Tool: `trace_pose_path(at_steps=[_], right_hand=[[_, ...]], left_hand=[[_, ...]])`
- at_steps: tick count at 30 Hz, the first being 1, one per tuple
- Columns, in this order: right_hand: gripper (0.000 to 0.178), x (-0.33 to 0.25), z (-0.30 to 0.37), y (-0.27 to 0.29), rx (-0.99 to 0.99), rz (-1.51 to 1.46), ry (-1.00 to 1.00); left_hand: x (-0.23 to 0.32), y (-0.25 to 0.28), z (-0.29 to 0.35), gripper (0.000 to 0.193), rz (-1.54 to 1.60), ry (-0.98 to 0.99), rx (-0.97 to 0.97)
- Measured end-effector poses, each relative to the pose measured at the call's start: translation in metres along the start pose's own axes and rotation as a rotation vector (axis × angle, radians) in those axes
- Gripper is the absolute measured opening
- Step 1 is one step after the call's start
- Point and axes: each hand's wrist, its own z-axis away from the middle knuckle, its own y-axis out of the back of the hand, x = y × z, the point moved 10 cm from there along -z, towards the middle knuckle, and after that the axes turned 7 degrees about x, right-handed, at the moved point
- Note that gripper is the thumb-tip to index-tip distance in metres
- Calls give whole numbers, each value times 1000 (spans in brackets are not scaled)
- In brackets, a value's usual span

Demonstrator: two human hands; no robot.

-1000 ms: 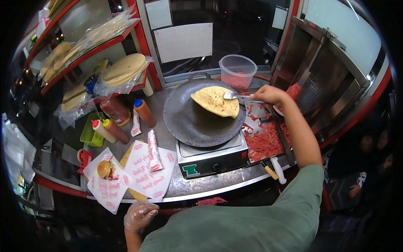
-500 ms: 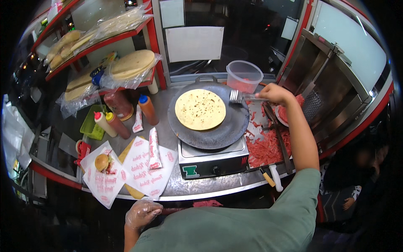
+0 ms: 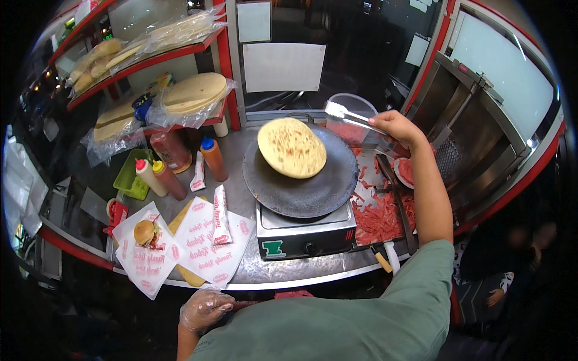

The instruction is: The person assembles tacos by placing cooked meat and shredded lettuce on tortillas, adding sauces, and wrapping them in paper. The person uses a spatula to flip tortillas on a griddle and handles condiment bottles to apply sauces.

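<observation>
Right over the dark round pan (image 3: 307, 201) on the stove (image 3: 306, 231), there's a round flatbread (image 3: 292, 148), tilted and a bit blurry, with brown patches on its face. Honestly can't tell if it's touching the pan or just off it. I'd guess it's light, soft and bendy, warm enough to want a tool, and it could tear if pinched hard; best bet is to nip it near the rim.

Half a second ago it lay flat with the tongs head beside its right edge. Now it's tipped up, the browning looks broader (other side, maybe?), and the tongs (image 3: 355, 115) have swung up and away, clear of the bread.

Right hand (image 3: 397, 128) has its bare fingers wrapped round the tongs handles near the clear tub (image 3: 367, 108). Left hand (image 3: 206, 309) is in a see-through glove down by the tabletop (image 3: 241, 198) edge, fingers curled in, no idea if anything's in there.

Further out: shredded reddish meat (image 3: 385, 219) right of the stove, and on the left a wrapped roll (image 3: 220, 216) on white paper (image 3: 201, 259), a burger (image 3: 144, 233) and an orange squeeze bottle (image 3: 214, 159).
</observation>
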Motion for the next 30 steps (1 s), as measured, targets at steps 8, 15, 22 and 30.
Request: trace_pose_path(at_steps=[8,15,22,30], right_hand=[[31,47,-56,-116,-60,70,-36],[30,-67,-42,-23,327,588,349],[33,-78,60,-73,229,845,793],[37,41,20,-75,32,6,-282]], left_hand=[[-4,-9,-19,15,-99,-93,-176],[9,0,-30,13,-72,-140,-121],[-8,-4,-4,12,15,-91,-30],[-8,3,-12,12,-5,-115,-61]])
